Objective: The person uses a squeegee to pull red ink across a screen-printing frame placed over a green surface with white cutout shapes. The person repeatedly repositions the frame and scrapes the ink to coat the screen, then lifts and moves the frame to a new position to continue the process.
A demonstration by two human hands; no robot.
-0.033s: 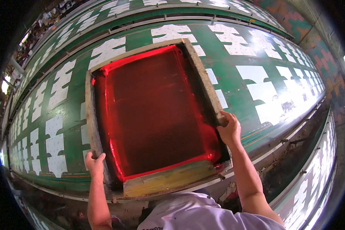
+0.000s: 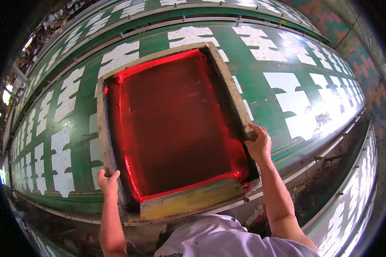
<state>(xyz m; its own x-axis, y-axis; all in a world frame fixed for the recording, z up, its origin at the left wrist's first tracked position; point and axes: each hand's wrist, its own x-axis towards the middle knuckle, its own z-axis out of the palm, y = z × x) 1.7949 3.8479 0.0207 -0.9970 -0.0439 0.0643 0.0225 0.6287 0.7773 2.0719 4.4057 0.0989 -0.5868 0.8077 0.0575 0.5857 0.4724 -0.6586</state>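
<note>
Both hands hold a wooden-framed printing screen (image 2: 171,124) over a long green table. Its mesh is dark red, with bright wet red ink along the inner edges and a worn yellowish strip at the near end. My left hand (image 2: 109,182) is closed on the lower part of the left rail. My right hand (image 2: 257,141) grips the right rail below its middle, fingers wrapped at the edge. The screen covers part of the rows of pale cut fabric pieces (image 2: 62,158) laid flat on the green table (image 2: 261,107).
More pale pieces (image 2: 294,111) run along both sides. A metal rail (image 2: 210,19) separates a second green table at the back; another table (image 2: 347,205) with pieces lies at the lower right. A littered gap (image 2: 257,214) runs below the near edge. A patchy coloured wall or floor shows at the upper right.
The screen and both my hands have shifted very slightly to the right. My grip on the frame looks the same.
</note>
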